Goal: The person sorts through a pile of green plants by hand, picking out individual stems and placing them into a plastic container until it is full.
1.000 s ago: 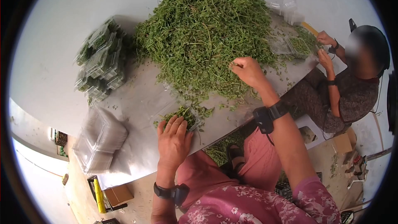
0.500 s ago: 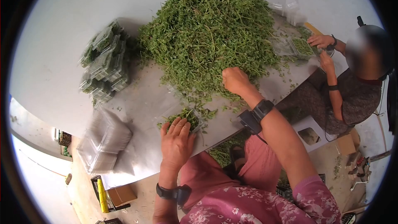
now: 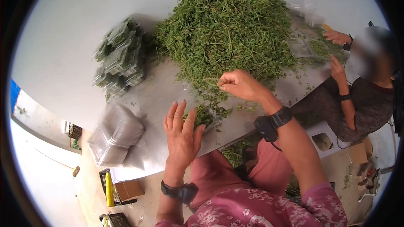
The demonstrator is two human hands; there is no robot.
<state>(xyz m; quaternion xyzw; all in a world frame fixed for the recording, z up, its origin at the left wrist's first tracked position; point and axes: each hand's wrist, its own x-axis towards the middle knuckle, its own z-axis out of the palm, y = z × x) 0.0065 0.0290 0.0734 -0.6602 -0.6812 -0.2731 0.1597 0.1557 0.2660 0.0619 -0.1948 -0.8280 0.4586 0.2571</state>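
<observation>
My right hand (image 3: 240,85) is closed in a pinch on a thin green stem (image 3: 211,80), in front of a big heap of leafy green stems (image 3: 229,33). My left hand (image 3: 182,133) is open with its fingers spread, at the near side of a small clear plastic box (image 3: 213,122). Greens (image 3: 203,115) lie in that box, partly hidden behind the left fingers. Loose sprigs are scattered between the box and the heap.
Filled clear boxes (image 3: 120,56) are stacked at the left by the wall. Nested clear boxes (image 3: 113,136) stand at the table's near left. At the right, a seated co-worker's hands (image 3: 336,67) are beside another box of greens (image 3: 319,48). Crates (image 3: 115,189) sit on the floor.
My left hand has lifted off the greens in the box and spread its fingers. The right hand has come away from the heap holding a stem. The co-worker's hands have moved apart.
</observation>
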